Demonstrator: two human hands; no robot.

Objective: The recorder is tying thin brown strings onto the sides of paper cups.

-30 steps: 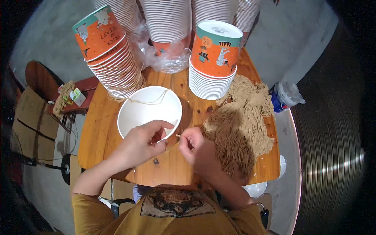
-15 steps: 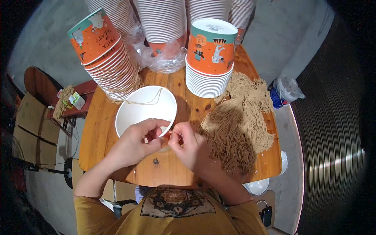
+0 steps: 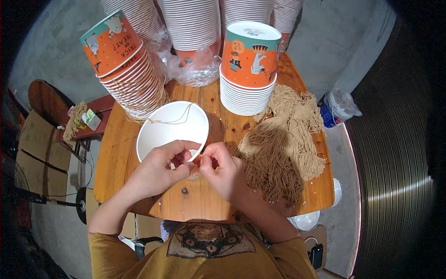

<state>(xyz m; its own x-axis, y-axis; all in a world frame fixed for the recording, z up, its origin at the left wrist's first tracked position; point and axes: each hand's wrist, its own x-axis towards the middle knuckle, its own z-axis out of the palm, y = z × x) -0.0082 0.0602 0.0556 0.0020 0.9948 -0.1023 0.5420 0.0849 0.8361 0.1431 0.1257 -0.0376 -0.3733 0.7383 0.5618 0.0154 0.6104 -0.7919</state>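
A paper bucket (image 3: 160,125), white inside, lies tilted on the wooden table with its mouth toward me. A loop of tan cord (image 3: 174,122) hangs across its opening. My left hand (image 3: 162,166) grips the near right part of the rim, thumb and fingers closed on it. Right beside it, my right hand (image 3: 222,168) is closed in a pinch against the bucket's outer side, at the rim. What those fingertips hold is too small and too covered to make out. To the right of my hands lies a heap of tan cords (image 3: 274,158), partly in shadow.
A leaning stack of orange buckets (image 3: 125,74) wound with cord stands at the left. An upside-down stack (image 3: 248,69) stands at the back right. Taller bucket stacks (image 3: 190,23) and crumpled clear plastic (image 3: 200,69) line the back of the table (image 3: 118,186).
The bucket's rim has shifted very slightly to the left. My right fingers have moved a little at the rim, still pinched, while my left hand keeps its grip.
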